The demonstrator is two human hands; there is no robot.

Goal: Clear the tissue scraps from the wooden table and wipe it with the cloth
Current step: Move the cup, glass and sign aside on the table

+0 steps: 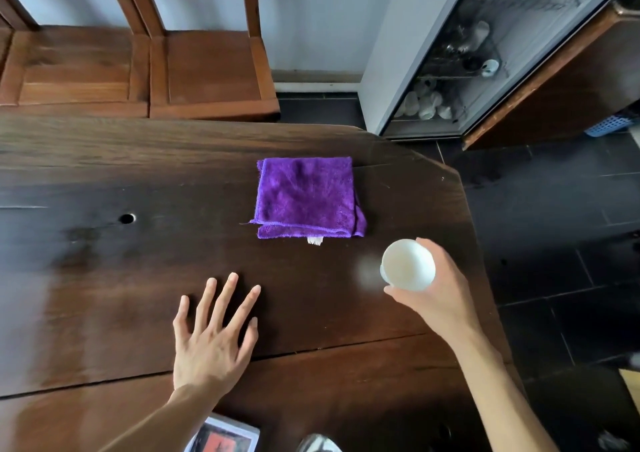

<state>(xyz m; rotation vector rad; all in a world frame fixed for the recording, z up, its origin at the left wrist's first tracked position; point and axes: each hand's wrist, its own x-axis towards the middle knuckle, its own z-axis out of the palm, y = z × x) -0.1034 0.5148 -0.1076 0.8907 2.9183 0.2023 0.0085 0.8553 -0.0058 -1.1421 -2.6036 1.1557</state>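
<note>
Left hand [211,341] lies flat and open on the table [104,278]; right hand [438,290] grips a white cup [408,264]. No scraps visible; next, I reach for the purple cloth [306,197] toward the far edge.

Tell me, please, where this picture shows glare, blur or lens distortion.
Head view: pale glare lies on the wooden table at its near left; a blurred whitish smear sits just left of the white cup that the right hand holds; the wide lens tilts the glass cabinet and bends the far table edge; the purple cloth looks sharp.
</note>
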